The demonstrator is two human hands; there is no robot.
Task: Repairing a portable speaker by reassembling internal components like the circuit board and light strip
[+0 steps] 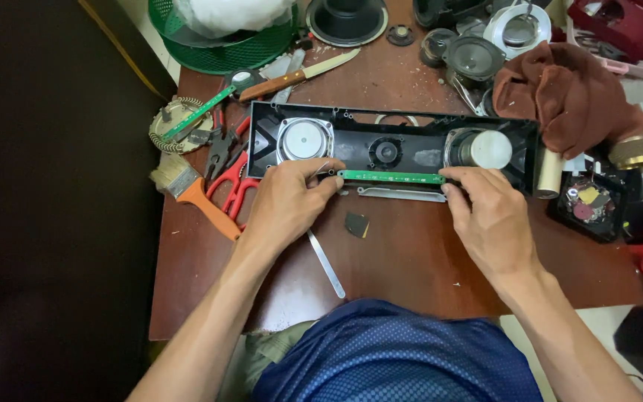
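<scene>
Your two hands meet over the near edge of the long black speaker housing [392,149], and between them they carry a narrow green circuit strip [391,177]. Your left hand [286,205] pinches its left end with thumb and fingertips closed on it; your right hand [489,216] holds the right end the same way, fingers narrowed onto the board. The strip lies level along the housing's front wall, just above a thin metal bracket [401,194] on the table.

Judging by its shape, the strip is light and stiff but thin, so it would likely snap or crack if flexed; the bare ends and long edges look like the safest places to grip, keeping off the small parts on its face.

Inside the housing sit a square-framed speaker [304,139] at the left, a small round driver [385,152] in the middle and a silvery cylinder-backed speaker [483,148] at the right.

Further out, a green mesh basket [221,46] holds something white and soft. An orange-handled brush [191,190], red-handled pliers [232,182] and a knife [299,74] lie to the left, a brown cloth [571,93] to the right.
</scene>
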